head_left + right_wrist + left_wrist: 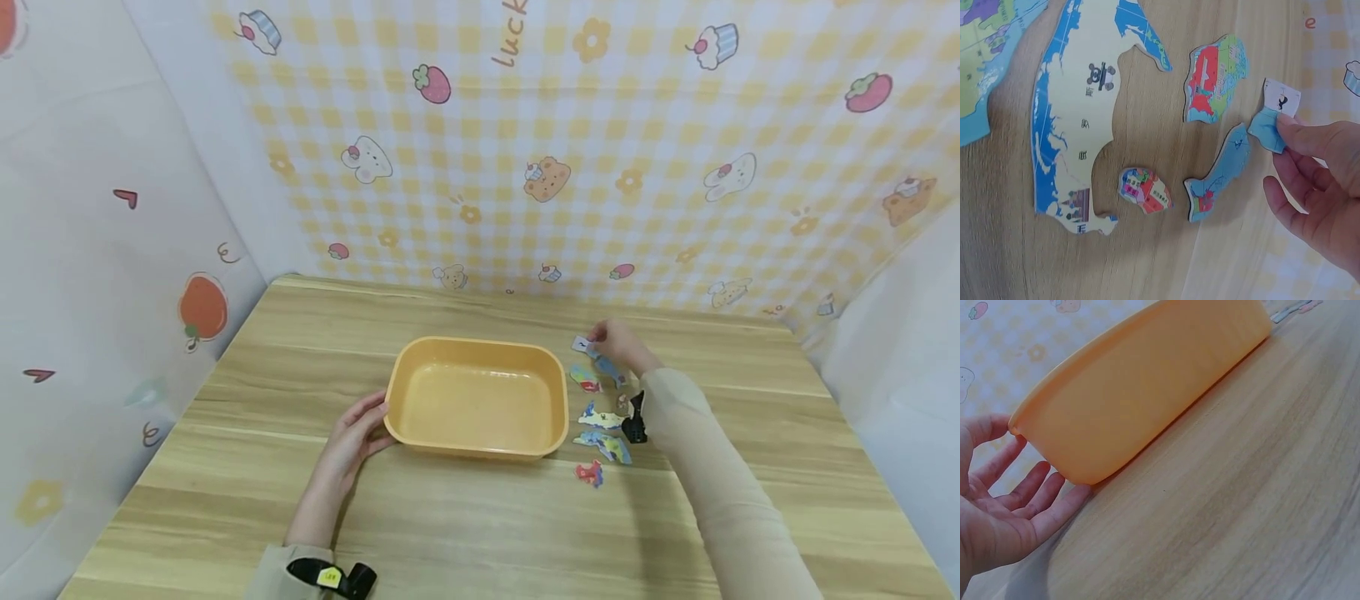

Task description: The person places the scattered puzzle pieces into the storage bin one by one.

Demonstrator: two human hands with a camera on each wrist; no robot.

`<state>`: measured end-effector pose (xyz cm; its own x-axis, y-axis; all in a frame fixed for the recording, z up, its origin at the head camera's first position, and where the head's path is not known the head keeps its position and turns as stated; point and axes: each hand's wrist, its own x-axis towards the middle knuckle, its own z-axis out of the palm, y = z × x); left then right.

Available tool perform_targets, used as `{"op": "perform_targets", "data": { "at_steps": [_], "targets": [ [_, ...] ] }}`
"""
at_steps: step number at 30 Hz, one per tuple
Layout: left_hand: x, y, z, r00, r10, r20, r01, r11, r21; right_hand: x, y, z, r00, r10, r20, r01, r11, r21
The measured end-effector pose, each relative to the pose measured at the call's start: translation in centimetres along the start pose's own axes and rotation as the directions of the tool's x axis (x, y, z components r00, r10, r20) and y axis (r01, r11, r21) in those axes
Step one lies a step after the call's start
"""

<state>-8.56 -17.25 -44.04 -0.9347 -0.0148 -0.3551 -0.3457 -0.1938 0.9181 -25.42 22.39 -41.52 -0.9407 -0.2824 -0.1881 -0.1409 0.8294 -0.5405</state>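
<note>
Your loosely spread left hand [1000, 519] touches the yellow tub [1135, 400], perhaps to steady it, while your right hand [1329, 175] pinches a map-puzzle piece [1272, 107].

Tabletop: we look down on a pale wood-grain table [480, 533] streaked with light brown.
Basin: near its middle, we see a glossy yellow-orange plastic basin with rounded corners [480, 408], standing upright.
Far pieces: right of the basin, we find a slim, blue, red-ended printed piece [1222, 169] and, just beside it, a broad green-and-red printed piece [1213, 81].
Middle pieces: nearer us lie a long, cream, blue-edged printed piece [1085, 106] and a small, multicoloured, mostly red piece [1145, 189], not touching.
Near pieces: closest to us are a large light-blue-and-green printed piece [611, 447] and, well apart from the slim one, a small red-and-blue piece [589, 474].
</note>
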Motion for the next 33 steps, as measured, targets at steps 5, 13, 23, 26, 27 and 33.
{"op": "perform_targets", "data": {
  "at_steps": [5,13,23,26,27,33],
  "targets": [
    [0.0,-0.1,0.0,1.000,-0.002,-0.006,0.002,1.000,-0.013,1.6,2.8,0.3,0.998,-0.065,0.008,0.064,0.997,0.050],
    [0.0,-0.1,0.1,1.000,-0.009,-0.010,0.009,1.000,-0.011,13.0,20.2,4.8,0.984,-0.176,0.007,0.175,0.978,0.113],
    [0.1,0.0,0.0,1.000,-0.011,-0.004,0.011,1.000,-0.004,2.9,5.2,-0.9,0.989,-0.145,0.014,0.143,0.988,0.061],
    [0.1,0.1,0.0,1.000,-0.014,-0.005,0.014,1.000,-0.011,-0.3,0.7,-2.5,0.994,-0.104,0.029,0.102,0.994,0.049],
    [0.1,0.2,0.0,1.000,-0.013,-0.003,0.013,1.000,-0.009,-0.9,-0.1,-2.8,0.995,-0.088,0.037,0.086,0.995,0.041],
    [0.1,0.2,-0.1,1.000,-0.006,0.010,0.006,1.000,0.000,-1.8,-1.4,-3.4,0.995,-0.068,0.066,0.066,0.997,0.026]
  ]
}}
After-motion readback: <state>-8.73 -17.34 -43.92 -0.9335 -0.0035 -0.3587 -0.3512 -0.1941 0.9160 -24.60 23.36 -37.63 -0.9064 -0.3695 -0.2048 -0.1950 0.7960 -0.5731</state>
